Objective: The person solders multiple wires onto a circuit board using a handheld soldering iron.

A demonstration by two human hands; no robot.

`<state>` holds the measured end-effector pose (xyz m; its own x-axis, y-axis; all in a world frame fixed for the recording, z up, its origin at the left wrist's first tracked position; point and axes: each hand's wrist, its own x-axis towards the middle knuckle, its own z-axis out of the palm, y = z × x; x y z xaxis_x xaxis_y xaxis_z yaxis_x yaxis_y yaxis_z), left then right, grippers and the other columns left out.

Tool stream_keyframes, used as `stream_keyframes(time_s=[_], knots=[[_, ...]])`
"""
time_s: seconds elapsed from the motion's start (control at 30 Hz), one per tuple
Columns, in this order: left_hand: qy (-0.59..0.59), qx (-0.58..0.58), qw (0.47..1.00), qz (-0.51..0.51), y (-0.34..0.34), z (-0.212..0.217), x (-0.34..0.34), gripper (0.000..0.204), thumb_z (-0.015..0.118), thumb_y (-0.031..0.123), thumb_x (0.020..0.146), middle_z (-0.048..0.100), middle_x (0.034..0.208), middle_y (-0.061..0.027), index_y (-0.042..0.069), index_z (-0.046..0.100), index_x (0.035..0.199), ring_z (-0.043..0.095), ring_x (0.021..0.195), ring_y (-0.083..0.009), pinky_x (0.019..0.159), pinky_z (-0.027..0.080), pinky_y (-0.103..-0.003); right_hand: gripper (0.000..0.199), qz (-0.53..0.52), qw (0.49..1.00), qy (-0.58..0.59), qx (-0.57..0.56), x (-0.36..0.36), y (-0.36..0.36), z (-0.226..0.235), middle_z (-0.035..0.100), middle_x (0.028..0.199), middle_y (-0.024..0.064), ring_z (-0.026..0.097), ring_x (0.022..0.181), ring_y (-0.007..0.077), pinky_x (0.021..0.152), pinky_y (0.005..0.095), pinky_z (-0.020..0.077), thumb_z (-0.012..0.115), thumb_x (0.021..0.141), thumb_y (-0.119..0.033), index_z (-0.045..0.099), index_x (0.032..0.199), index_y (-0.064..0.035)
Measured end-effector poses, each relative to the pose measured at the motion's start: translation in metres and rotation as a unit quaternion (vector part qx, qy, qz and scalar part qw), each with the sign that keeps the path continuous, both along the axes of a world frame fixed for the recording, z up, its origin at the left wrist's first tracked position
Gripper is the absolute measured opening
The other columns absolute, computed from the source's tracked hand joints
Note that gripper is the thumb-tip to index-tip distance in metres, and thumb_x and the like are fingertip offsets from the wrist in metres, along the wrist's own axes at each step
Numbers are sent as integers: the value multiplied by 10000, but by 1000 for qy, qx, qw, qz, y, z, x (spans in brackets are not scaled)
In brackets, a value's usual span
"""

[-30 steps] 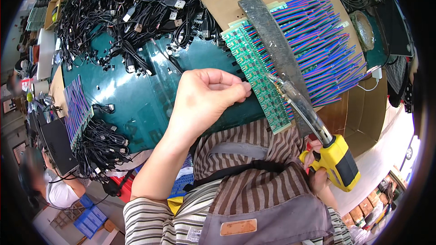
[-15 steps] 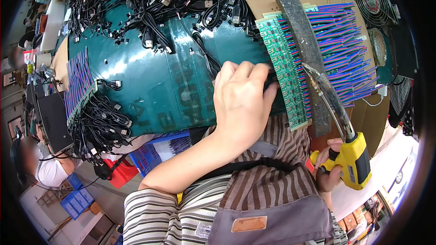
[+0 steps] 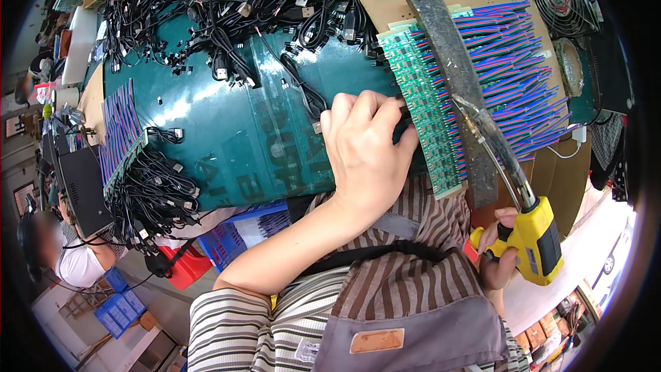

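My left hand (image 3: 368, 145) is closed, its fingertips bent at the left edge of a green circuit board panel (image 3: 421, 107). A dark bit shows at those fingertips, but the hand hides most of what they grip. My right hand (image 3: 497, 265) is wrapped round a yellow and black soldering gun (image 3: 538, 244). The gun's metal tip reaches up over a dark flat bar (image 3: 451, 55) that lies across the panel. Blue, red and black wires (image 3: 516, 76) fan out rightward from beneath the bar. A black USB cable (image 3: 303, 83) lies just beyond my left hand.
A heap of black USB cables (image 3: 227, 0) covers the far side of the green mat (image 3: 227, 145). Another wired board with cables (image 3: 127, 138) sits at the left. A fan (image 3: 561, 0) stands far right. A person (image 3: 76, 255) is at the left, beyond a red bin (image 3: 184, 266).
The panel, bar and wires appear slightly farther left in the view. My left hand has hardly moved at the panel's edge, and the soldering gun stays nearly in place.
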<state>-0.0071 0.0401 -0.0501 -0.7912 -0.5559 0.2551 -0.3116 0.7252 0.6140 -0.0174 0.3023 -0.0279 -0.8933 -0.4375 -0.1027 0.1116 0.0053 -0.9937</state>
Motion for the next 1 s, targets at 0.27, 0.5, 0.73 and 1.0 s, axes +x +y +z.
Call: stream_keyframes(time_s=[0.27,0.5,0.73,1.0], knots=[[28,5,999,-38,-17,7,7,117,760,31,704,652,808,-67,37,676,784,611,745,-259,681,465,-368,629,13,1000,-13,10,1,1,3,477,1184,189,472,665,108,553,239,407,549,945,-510,438,1190,59],[-45,328,944,-9,-30,47,23,142,748,36,830,719,816,-88,-39,705,942,662,691,-94,634,539,-232,859,57,988,-67,125,-2,1,13,521,797,6,487,688,105,658,250,396,450,878,-728,445,1329,3],[-52,478,877,12,-20,47,25,252,702,10,874,708,900,-109,-88,646,1099,670,797,-122,756,548,-239,900,53,989,-86,111,2,4,9,509,800,-11,471,692,81,656,248,390,498,854,-732,433,1359,10],[42,318,946,52,-19,41,29,165,718,37,857,724,863,-93,-5,721,1017,662,780,-118,767,512,-253,864,42,992,-75,95,1,3,8,516,785,-6,481,684,85,671,252,405,495,881,-699,445,1362,18]])
